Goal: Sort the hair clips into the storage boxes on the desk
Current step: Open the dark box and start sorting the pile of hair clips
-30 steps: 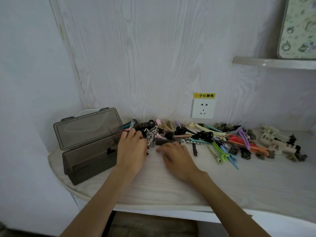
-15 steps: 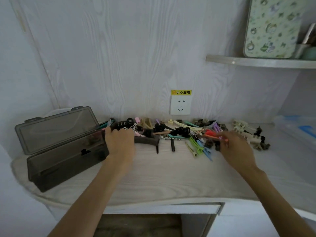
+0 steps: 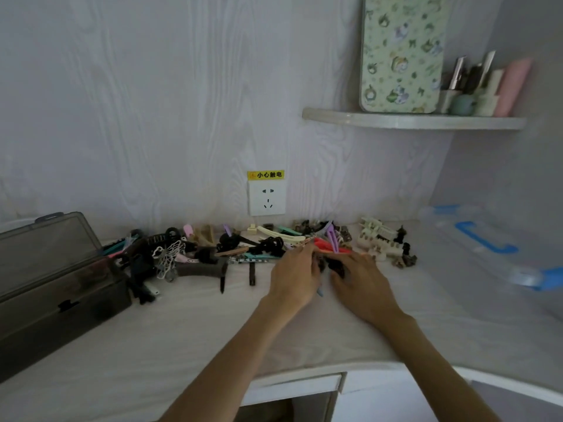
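Note:
A long pile of hair clips [image 3: 231, 248] in many colours lies along the wall on the white desk [image 3: 182, 345]. Both hands work at its right part. My left hand [image 3: 294, 275] curls its fingers over coloured clips, and a blue clip tip [image 3: 320, 293] sticks out under it. My right hand [image 3: 362, 281] sits close beside it, with finger and thumb around a black clip [image 3: 335, 267]. Red and orange clips [image 3: 329, 246] lie just beyond the fingers. A smoky grey storage box [image 3: 61, 303] stands at the left with its lid up. A clear box with blue latches [image 3: 484, 242] sits at the right.
A wall socket [image 3: 267, 197] with a yellow warning label is above the pile. A corner shelf [image 3: 411, 120] carries a patterned tin [image 3: 402, 53] and small bottles. White claw clips [image 3: 374, 239] lie right of the hands. The desk's front edge curves toward me.
My left hand left the dark clips by the grey box and crossed right to join my right hand at the coloured clips. The view swung right, bringing the clear box into sight.

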`<state>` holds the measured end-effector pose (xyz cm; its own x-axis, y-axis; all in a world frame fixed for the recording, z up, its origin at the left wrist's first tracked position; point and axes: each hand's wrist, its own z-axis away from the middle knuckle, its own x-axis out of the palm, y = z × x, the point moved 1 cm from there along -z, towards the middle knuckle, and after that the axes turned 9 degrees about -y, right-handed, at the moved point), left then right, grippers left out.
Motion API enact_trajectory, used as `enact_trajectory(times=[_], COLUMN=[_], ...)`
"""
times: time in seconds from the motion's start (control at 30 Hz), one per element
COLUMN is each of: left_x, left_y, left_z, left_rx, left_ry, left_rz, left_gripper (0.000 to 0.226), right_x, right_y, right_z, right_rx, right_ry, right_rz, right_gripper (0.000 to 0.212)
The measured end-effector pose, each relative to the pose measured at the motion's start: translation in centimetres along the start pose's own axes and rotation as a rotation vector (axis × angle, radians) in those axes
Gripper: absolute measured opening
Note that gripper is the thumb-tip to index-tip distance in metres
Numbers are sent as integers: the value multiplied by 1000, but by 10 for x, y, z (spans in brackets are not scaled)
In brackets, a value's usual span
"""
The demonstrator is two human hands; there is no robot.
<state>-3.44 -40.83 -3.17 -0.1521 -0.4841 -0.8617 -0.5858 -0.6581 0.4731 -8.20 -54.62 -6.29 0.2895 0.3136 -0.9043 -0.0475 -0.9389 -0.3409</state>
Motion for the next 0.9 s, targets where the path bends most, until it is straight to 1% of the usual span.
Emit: enact_trajectory(times=[0.03, 0.1, 0.2, 0.27, 0.33, 0.47, 0.57, 0.67, 0.73, 0.8, 0.9], left_x=[4, 9, 4, 1, -2, -5, -5, -7, -10, -16, -34], left_y=[2, 5, 6, 2, -2, 0, -1, -5, -9, -15, -29], left_z=[-5, -11, -19, -24, -27, -26, -20, -11, -4, 3, 13], left_rx=[-2, 5, 54, 72, 58, 98, 114, 119, 109, 64, -19], left_ry=[-9, -28, -88, -137, -141, -53, -43, -43, -4, 43, 70], left_rz=[-17, -65, -122, -138, -168, -303, -279, -171, -56, 142, 526], left_gripper=[28, 34, 31, 29, 32, 32, 31, 30, 29, 29, 29], right_x=[0, 2, 0, -4, -7, -7, -8, -7, -8, -10, -14], right_y=[2, 6, 10, 11, 11, 8, 6, 5, 4, 2, 2], right_z=[-1, -3, -5, -5, -5, -3, -2, 0, 1, 2, 3], right_rx=[1, 0, 18, 71, 103, 40, 32, 25, 32, 29, 34], right_ry=[4, 10, 44, 65, 82, 82, 79, 70, 88, 107, 148], right_rz=[-18, -87, -193, -270, -327, -279, -230, -189, -184, -192, -254], right_gripper=[40, 31, 18, 21, 24, 24, 26, 30, 28, 25, 22])
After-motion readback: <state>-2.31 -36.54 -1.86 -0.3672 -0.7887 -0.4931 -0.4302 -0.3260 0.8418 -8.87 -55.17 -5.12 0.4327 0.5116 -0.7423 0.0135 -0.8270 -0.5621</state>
